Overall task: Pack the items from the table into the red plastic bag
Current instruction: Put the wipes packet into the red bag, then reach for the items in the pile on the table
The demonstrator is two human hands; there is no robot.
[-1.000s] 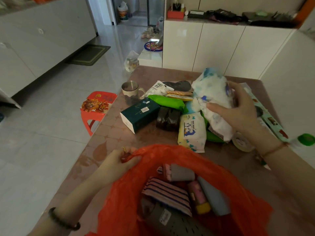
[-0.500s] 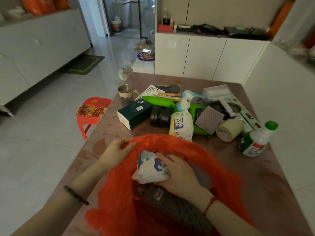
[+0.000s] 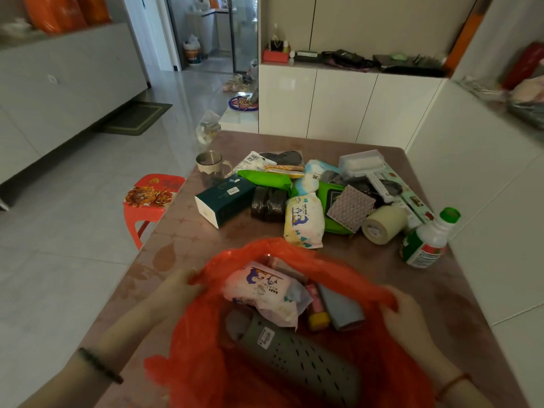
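Observation:
The red plastic bag (image 3: pixel 191 343) stands open at the table's near edge. My left hand (image 3: pixel 176 287) pinches its left rim and my right hand (image 3: pixel 403 313) grips its right rim. Inside lie a white wipes pack (image 3: pixel 262 290), a grey perforated holder (image 3: pixel 294 357), a pink tube with a yellow cap (image 3: pixel 316 310) and a grey-blue piece (image 3: pixel 341 307). Beyond the bag, items lie on the table: a baby wipes pack (image 3: pixel 303 222), a dark green box (image 3: pixel 225 198), a dark wrapped block (image 3: pixel 269 203), a green pouch (image 3: pixel 266 179), a tape roll (image 3: pixel 382 223) and a green-capped bottle (image 3: pixel 428 240).
A metal mug (image 3: pixel 210 166) stands at the table's far left. A lint roller (image 3: pixel 362 166) and a patterned pad (image 3: pixel 350 207) lie far right. A red plastic stool (image 3: pixel 150 198) stands on the floor left of the brown table (image 3: pixel 182 231). White cabinets (image 3: pixel 338 104) lie beyond.
My right hand carried the white wipes pack from the pile into the bag, let it go there, and moved to the bag's right rim. The left hand kept its hold.

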